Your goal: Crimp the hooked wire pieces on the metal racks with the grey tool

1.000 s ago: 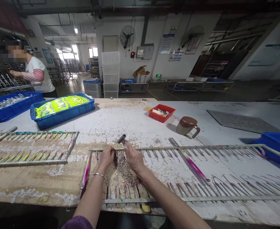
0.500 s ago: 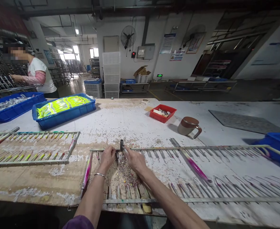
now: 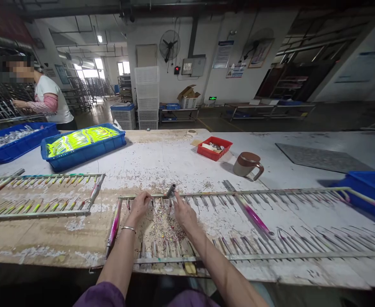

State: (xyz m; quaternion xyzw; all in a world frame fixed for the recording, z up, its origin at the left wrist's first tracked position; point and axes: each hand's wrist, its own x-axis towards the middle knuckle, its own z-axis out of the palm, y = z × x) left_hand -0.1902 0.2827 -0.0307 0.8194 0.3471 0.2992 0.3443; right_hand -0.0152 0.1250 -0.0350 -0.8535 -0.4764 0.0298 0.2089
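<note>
Grey metal tube [image 3: 171,189] stands tilted in the right hand [image 3: 185,213], its open end up and away from the person. The thumb and fingers are closed around its lower end. Its base sits at the top rail of the long wire rack [image 3: 270,192], among the hooks that hang from that rail.

Just to the left of this grip, the left hand [image 3: 138,207] lies on the same rail with its fingers curled over it. Whether it clamps the rail or only rests there cannot be told. A thin bracelet [image 3: 128,229] circles that wrist.

Directly below the two hands, nearer the person, a heap of paint flakes [image 3: 163,226] covers the table inside the rack frame. To the right of the grip a pink-coated rod [image 3: 254,215] lies slantwise across the hooks.

Beyond the grip and to its right stand a brown mug [image 3: 247,165] and, farther off, a red tray [image 3: 214,148]. Far to the left lies a second rack [image 3: 40,192] that carries yellow-tipped pieces. Beyond it sits a blue crate [image 3: 82,147] of yellow-green packets. A co-worker [image 3: 50,100] in a white top stands well apart at the far left, with hands on another rack.
</note>
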